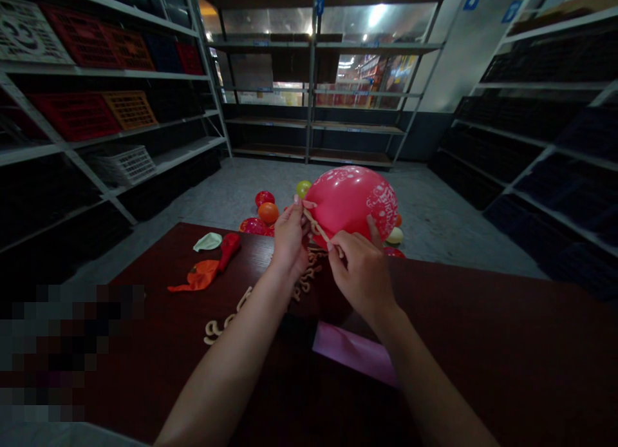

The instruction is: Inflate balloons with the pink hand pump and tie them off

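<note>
An inflated red balloon (347, 196) with white printing is held above the far side of the dark table (483, 324). My left hand (290, 237) is closed in a pinch at the balloon's neck, where a tan rubber band (316, 227) begins. My right hand (362, 273) pinches the band's other end and draws it out taut, its index finger close to the balloon's side. Beneath my hands lie several loose rubber bands (306, 281). To the left are limp balloons: an orange one (203, 276), a red one (230, 250) and a pale green one (207, 242).
A pink tube-like object (355, 351) lies on the table below my right hand, partly behind that forearm. Inflated balloons, including an orange one (268, 212), rest on the floor beyond the table. Metal shelves (311, 122) and crates (72, 115) line the room.
</note>
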`<state>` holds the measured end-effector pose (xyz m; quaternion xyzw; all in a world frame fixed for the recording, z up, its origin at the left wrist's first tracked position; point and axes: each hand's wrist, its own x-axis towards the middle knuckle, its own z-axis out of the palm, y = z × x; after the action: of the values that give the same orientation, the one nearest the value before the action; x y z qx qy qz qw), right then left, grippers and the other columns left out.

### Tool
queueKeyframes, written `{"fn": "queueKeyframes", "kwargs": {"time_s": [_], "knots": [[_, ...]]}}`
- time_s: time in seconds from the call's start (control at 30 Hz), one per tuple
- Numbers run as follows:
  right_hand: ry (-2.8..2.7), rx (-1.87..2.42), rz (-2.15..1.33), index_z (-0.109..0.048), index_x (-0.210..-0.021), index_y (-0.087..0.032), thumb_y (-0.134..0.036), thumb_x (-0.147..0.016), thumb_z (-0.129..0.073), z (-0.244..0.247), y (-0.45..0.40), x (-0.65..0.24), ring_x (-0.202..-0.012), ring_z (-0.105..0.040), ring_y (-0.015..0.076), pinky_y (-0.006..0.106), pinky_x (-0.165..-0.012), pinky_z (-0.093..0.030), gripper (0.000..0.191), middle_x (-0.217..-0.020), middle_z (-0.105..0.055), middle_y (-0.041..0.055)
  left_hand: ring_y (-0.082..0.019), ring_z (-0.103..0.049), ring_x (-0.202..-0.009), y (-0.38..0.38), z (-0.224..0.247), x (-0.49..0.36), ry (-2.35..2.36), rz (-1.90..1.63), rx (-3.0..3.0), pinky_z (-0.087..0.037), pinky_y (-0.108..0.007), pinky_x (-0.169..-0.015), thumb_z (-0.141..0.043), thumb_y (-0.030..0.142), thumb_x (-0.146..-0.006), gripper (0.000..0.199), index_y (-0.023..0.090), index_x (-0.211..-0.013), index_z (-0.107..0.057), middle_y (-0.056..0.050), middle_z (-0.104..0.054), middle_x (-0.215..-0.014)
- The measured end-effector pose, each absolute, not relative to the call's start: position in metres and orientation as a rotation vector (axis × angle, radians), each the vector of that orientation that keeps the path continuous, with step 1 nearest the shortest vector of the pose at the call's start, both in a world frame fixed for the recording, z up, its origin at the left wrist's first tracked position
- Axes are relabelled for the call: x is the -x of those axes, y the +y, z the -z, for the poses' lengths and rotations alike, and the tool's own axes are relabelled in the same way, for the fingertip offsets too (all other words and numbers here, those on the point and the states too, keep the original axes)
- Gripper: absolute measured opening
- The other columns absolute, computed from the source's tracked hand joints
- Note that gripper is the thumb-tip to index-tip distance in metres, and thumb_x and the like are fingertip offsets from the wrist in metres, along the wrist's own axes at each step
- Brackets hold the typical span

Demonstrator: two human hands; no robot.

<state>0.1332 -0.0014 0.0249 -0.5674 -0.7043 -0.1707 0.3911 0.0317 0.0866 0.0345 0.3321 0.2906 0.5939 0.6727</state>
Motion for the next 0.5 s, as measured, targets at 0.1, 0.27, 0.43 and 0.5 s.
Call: {"fn": "queueKeyframes", "kwargs": {"time_s": [0.1,0.27,0.43,0.5], "knots": [[-1.786,1.439,0.425,-0.052,-0.073,-0.025,-0.012,-0.093,-0.049,-0.025,-0.001,-0.133,-0.062,-0.054,0.0160,0.051,-0.110,-0.039,0.023,-0.064,-0.058,-0.0030,-0.005,-0.035,-0.042,0.088,-0.035,-0.031,0.653,-1.341,-0.738,-0.027,-0.019,-0.042,-0.065,0.047,-0.094,0.036,0.017,-0.075,-0.062,0.006,-0.039,-0.053],[-1.693,1.471,0.382,-0.055,-0.075,-0.025,-0.015,-0.093,-0.050,-0.024,0.000,-0.138,-0.063,-0.056,0.0163,0.052,-0.110,-0.038,0.021,-0.066,-0.062,-0.0022,-0.007,-0.042,-0.047,0.086,-0.033,-0.037,0.582,-1.320,-0.912,-0.033,-0.019,-0.046,-0.068,0.047,-0.091,0.033,0.017,-0.079,-0.066,0.005,-0.047,-0.057],[-1.624,1.481,0.342,-0.057,-0.080,-0.025,-0.020,-0.097,-0.050,-0.021,0.003,-0.146,-0.066,-0.061,0.0171,0.053,-0.113,-0.036,0.019,-0.071,-0.067,-0.0016,-0.007,-0.051,-0.056,0.087,-0.029,-0.038,0.533,-1.218,-1.058,-0.038,-0.018,-0.052,-0.076,0.043,-0.085,0.027,0.016,-0.088,-0.073,0.001,-0.058,-0.068],[-1.632,1.459,0.324,-0.057,-0.079,-0.025,-0.020,-0.096,-0.050,-0.020,0.004,-0.147,-0.064,-0.060,0.0169,0.052,-0.113,-0.038,0.019,-0.070,-0.066,-0.0020,-0.007,-0.047,-0.052,0.089,-0.028,-0.036,0.556,-1.247,-1.047,-0.034,-0.018,-0.049,-0.071,0.048,-0.088,0.033,0.016,-0.083,-0.073,0.002,-0.054,-0.063]]}}
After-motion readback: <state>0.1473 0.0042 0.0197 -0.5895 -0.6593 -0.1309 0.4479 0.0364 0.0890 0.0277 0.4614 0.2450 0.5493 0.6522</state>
